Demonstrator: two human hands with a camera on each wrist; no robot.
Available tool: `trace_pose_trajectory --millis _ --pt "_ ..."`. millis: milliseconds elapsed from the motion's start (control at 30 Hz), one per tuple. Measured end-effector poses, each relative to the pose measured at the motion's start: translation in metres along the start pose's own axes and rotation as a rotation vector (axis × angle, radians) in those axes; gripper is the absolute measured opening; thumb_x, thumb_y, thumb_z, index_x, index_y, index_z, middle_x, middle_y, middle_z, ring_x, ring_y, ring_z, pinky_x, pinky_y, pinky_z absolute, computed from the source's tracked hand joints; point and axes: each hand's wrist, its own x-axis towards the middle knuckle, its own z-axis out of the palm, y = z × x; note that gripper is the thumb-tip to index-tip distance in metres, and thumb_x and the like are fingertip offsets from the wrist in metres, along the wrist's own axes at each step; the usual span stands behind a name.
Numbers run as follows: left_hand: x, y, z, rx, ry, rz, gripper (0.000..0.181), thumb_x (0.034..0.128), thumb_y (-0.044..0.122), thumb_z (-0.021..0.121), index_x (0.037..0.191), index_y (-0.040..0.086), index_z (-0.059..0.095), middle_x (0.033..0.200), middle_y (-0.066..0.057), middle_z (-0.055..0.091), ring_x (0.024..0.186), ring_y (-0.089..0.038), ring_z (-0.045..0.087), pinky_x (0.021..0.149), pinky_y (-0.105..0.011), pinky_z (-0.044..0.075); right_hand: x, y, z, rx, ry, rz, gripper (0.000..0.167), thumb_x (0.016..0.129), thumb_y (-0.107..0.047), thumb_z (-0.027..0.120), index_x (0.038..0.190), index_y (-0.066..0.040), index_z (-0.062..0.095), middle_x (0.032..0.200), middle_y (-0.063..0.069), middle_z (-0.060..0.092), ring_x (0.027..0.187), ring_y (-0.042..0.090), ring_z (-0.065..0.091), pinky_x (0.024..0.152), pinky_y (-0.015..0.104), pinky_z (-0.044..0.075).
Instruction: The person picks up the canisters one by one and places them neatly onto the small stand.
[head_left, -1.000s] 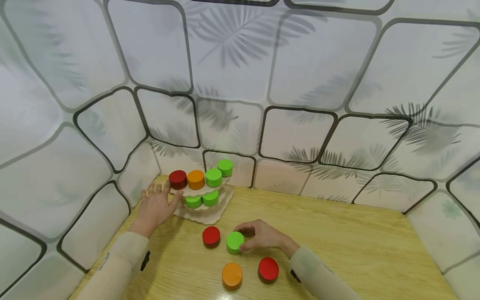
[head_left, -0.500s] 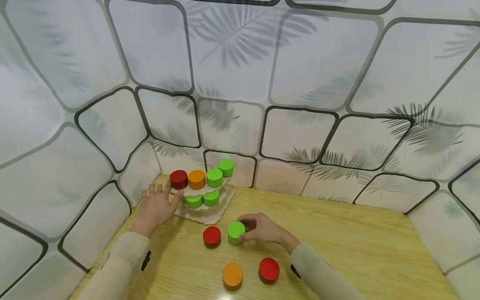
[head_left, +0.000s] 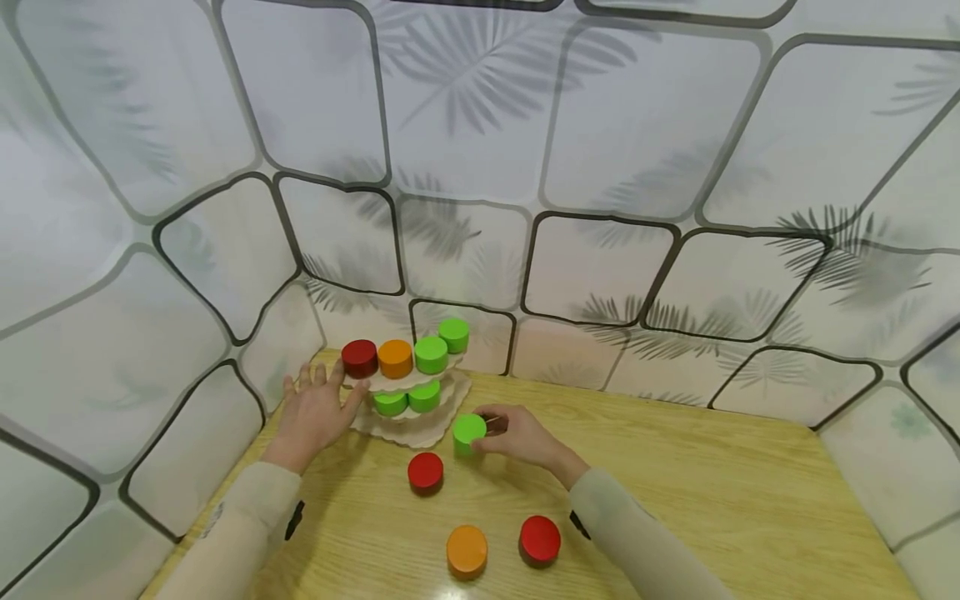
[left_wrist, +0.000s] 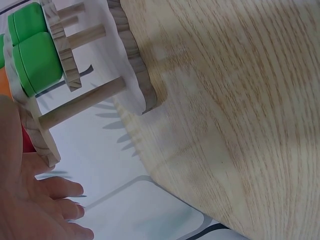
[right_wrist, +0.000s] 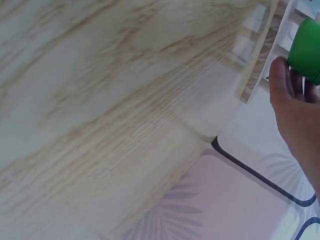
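Note:
A tiered wooden stand (head_left: 408, 431) with scalloped edges is at the back left of the table. Its upper tier bears a dark red round block (head_left: 360, 358), an orange block (head_left: 395, 359) and two green blocks (head_left: 431, 354); green blocks (head_left: 424, 396) also sit on the tier below. My left hand (head_left: 311, 417) is at the stand's left side, fingers spread, thumb near the upper tier's edge. In the left wrist view the hand (left_wrist: 35, 200) is beside that edge. My right hand (head_left: 521, 437) pinches a green round block (head_left: 468, 433) just right of the stand's base.
On the wooden table (head_left: 675, 483) lie a red block (head_left: 426, 472), an orange block (head_left: 467, 551) and another red block (head_left: 539, 540), in front of the stand. Patterned walls (head_left: 600, 267) enclose the table at the back and left.
My right hand has carried the green block away from me, from beside the nearer red block toward the stand's base. The left hand has stayed in place.

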Motion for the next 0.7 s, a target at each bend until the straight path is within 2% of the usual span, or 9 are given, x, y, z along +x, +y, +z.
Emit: trace_pose_trajectory --millis 167,333,467,700 --pt "0.000 0.001 -0.001 0.002 -0.005 -0.008 0.086 0.1102 0.064 0.026 0.161 -0.005 0.034 0.160 -0.044 0.031 0.152 -0.066 0.020 0.120 -0.081 0.013 0.008 -0.001 0.001 0.019 0.078 0.034 0.050 0.092 -0.020 0.080 0.138 -0.005 0.067 0.129 0.012 0.073 0.114 0.024 0.072 0.099 0.036 0.058" --pt "0.000 0.003 -0.002 -0.002 -0.011 -0.011 0.086 0.1103 0.063 0.027 0.162 -0.005 0.033 0.160 -0.043 0.031 0.152 -0.066 0.019 0.120 -0.081 0.013 0.013 -0.002 0.002 0.040 0.144 0.050 0.053 0.092 -0.018 0.080 0.140 -0.003 0.065 0.130 0.015 0.072 0.115 0.030 0.072 0.096 0.039 0.060" --pt "0.000 0.003 -0.003 -0.004 -0.008 -0.014 0.085 0.1103 0.063 0.027 0.162 -0.005 0.034 0.160 -0.043 0.031 0.152 -0.065 0.020 0.121 -0.081 0.013 0.017 -0.003 0.002 0.046 0.179 0.051 0.054 0.092 -0.018 0.080 0.141 -0.001 0.064 0.132 0.017 0.071 0.117 0.034 0.071 0.094 0.038 0.061" --pt "0.000 0.002 -0.002 -0.001 -0.016 -0.016 0.086 0.1104 0.063 0.026 0.162 -0.005 0.033 0.161 -0.043 0.030 0.153 -0.065 0.018 0.121 -0.081 0.012 0.024 -0.007 0.003 0.077 0.233 0.080 0.056 0.093 -0.019 0.080 0.143 -0.001 0.063 0.133 0.016 0.071 0.118 0.032 0.070 0.094 0.038 0.061"
